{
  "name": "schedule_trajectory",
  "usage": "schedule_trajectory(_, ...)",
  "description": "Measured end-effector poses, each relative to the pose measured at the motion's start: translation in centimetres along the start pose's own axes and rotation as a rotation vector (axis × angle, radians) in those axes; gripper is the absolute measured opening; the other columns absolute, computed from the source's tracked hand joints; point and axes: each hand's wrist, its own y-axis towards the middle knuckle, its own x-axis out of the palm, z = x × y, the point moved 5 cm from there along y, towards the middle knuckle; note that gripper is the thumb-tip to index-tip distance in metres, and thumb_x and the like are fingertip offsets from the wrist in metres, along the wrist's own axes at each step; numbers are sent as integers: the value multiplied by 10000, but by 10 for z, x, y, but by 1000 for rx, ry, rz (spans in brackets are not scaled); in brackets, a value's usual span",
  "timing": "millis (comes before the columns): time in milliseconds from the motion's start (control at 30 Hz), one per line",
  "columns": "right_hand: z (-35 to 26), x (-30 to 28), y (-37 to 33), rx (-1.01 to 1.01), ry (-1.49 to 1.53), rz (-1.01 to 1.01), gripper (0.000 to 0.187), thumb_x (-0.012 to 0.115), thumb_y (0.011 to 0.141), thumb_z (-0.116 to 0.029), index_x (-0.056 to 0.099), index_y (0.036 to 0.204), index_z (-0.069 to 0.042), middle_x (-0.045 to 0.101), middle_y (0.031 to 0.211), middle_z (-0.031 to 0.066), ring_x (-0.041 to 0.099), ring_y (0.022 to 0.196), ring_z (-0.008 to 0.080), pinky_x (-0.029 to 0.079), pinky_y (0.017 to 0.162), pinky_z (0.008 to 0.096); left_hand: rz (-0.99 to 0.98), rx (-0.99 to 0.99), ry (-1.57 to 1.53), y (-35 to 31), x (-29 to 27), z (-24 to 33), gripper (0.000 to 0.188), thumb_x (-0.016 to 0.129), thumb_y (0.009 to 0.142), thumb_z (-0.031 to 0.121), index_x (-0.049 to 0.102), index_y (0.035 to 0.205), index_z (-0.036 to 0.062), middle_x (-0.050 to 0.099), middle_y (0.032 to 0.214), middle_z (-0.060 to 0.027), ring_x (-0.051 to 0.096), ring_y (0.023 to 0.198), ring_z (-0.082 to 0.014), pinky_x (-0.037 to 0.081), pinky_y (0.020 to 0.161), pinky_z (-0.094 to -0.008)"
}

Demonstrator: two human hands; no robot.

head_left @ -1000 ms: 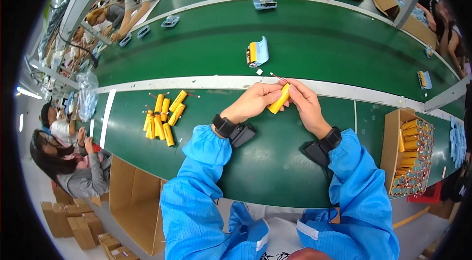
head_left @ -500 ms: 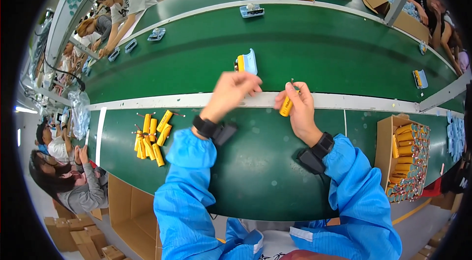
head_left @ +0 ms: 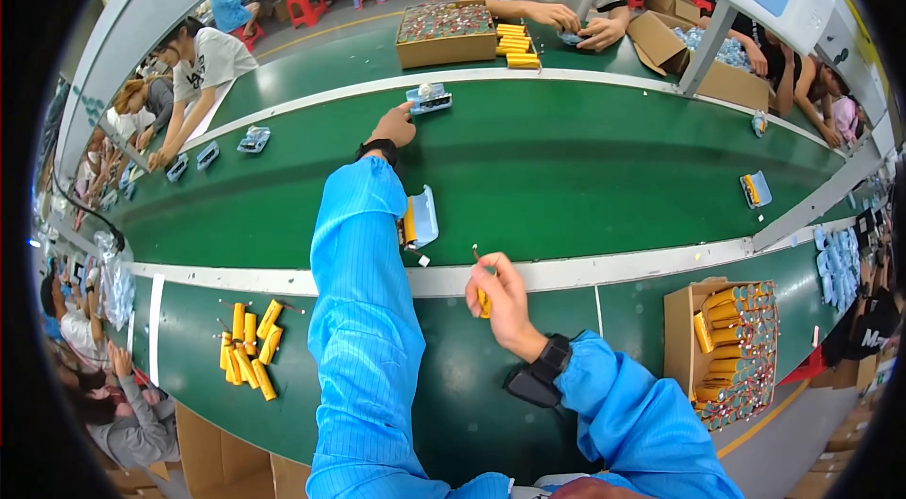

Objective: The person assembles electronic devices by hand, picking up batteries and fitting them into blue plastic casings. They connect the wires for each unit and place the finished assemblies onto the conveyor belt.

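Note:
My left hand (head_left: pixel 393 128) is stretched far across the green belt. Its index finger is extended against the left end of a light blue plastic case (head_left: pixel 431 101) with a dark insert; the other fingers are partly hidden. Closer in, my right hand (head_left: pixel 503 304) is closed around a yellow cylindrical battery (head_left: pixel 485 301), its wire end sticking up, above the near table. Beside my left sleeve, on the belt, lies an open light blue case (head_left: pixel 424 216) with a yellow battery in it and a small white connector by its lower edge.
Loose yellow batteries (head_left: pixel 247 348) lie in a pile on the left of the near table. A cardboard box (head_left: pixel 681 334) of batteries stands at right, with blue cases (head_left: pixel 836 263) beyond it. Metal posts frame the belt. Co-workers sit opposite and along the left.
My left hand has moved from above the near belt edge out to the far blue case. The right hand still holds its battery. The view has tilted upward and turned right.

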Motion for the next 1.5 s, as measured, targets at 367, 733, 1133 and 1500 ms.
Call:
schedule_trajectory(367, -3, -4, 0, 32, -68, 4, 200, 469, 973, -257, 486, 910, -68, 542, 595, 70, 459, 462, 105, 360, 443, 229, -9, -6, 323, -33, -41, 68, 220, 670, 793, 224, 724, 1000, 171, 702, 930, -101, 654, 932, -292, 512, 842, -406)
schedule_trajectory(733, -6, -11, 3, -23, -11, 69, 188, 467, 951, -205, 521, 900, -33, 550, 612, 71, 495, 489, 129, 401, 466, 241, -220, 150, 38, -214, -142, 111, 232, 708, 792, 146, 691, 992, 30, 703, 909, -137, 672, 881, -286, 514, 803, -344)
schedule_trajectory(1133, -8, 16, -5, 82, -55, -219, 184, 482, 974, -175, 546, 971, -3, 555, 672, 51, 498, 538, 111, 410, 509, 240, -160, 197, -137, -369, -119, 106, 254, 630, 848, 130, 628, 1074, 15, 677, 947, -172, 649, 868, -320, 504, 796, -381)
schedule_trajectory(1500, -13, 34, -17, 85, -374, -306, 145, 527, 956, -136, 570, 1006, -7, 616, 721, 29, 494, 555, 59, 401, 523, 202, -73, -91, 71, -399, -75, 137, 593, 605, 842, 371, 505, 1208, -85, 577, 1025, -238, 587, 944, -371, 481, 828, -415)
